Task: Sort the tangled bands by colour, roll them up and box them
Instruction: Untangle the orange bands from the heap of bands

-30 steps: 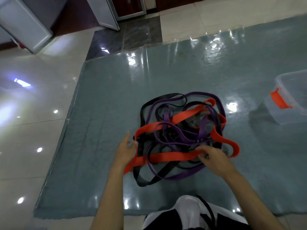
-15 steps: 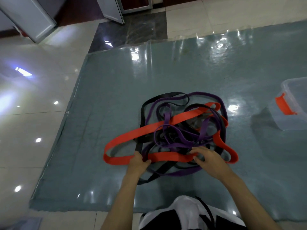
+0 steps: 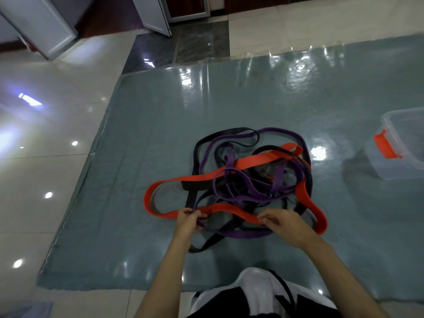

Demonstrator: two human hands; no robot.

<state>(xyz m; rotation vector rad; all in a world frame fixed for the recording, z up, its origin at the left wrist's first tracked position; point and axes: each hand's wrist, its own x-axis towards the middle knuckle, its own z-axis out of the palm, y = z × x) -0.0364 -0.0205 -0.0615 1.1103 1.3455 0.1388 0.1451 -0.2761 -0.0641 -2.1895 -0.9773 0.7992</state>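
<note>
Tangled bands (image 3: 250,180) lie mid-mat (image 3: 137,157), bare mat all around. Left hand (image 3: 187,222) and right hand (image 3: 283,222) each pinch the near red band (image 3: 224,208). Clear box (image 3: 394,154) sits at the right edge.

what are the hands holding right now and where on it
Both hands hold the orange band along its near run: the left hand where a purple band crosses, the right hand further right.
</note>
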